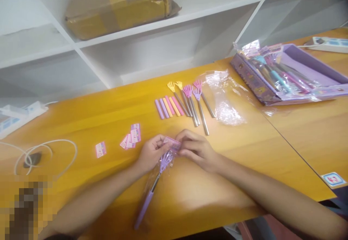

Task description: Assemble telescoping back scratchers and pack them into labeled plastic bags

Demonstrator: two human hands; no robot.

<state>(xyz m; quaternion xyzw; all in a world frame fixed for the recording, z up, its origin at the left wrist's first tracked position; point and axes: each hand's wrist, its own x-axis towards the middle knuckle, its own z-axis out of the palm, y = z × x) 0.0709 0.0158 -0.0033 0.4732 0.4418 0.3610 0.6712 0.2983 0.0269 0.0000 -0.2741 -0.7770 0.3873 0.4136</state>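
One purple back scratcher (148,199), in clear plastic (170,159), at the near side of the tabletop (206,196) — pink card (173,144) at its far, clawed end pinched by left hand (152,152) and right hand (199,149), fingers closed at opposite ends, apparently to steady it.

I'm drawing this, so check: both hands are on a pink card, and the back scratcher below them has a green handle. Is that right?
Not quite: in the head view, the handle is purple, not green. The left hand and right hand are on the pink card, and the back scratcher is below them.
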